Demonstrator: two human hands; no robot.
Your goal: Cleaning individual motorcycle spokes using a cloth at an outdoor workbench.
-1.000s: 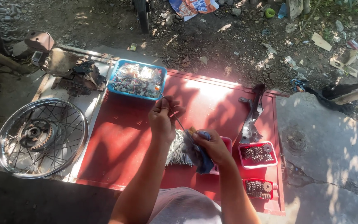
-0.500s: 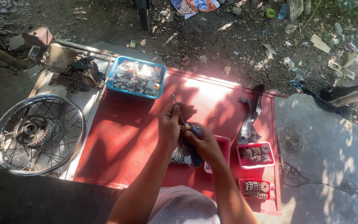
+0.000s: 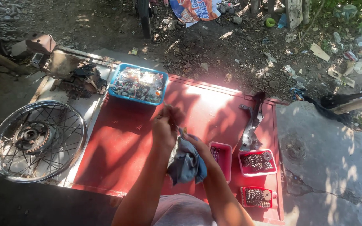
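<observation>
Over the red surface (image 3: 122, 146), the left hand (image 3: 166, 127) has its grip closed on a thin metal part (image 3: 173, 122), while the right hand (image 3: 195, 146) has its grip closed around a blue-grey rag (image 3: 185, 163) bunched just below. A blue basket (image 3: 138, 83) sits behind; a spoked wheel (image 3: 36, 140) lies left.

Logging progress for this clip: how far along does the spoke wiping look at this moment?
Done: the red trays at right hold sorted small metal parts. In hand: the left hand holds a thin spoke-like rod upright while the right hand wraps a blue-grey rag round its lower end. Left, as far as it shows: more rods in the pink tray; the blue basket of parts and the spoked wheel lie untouched.
</observation>
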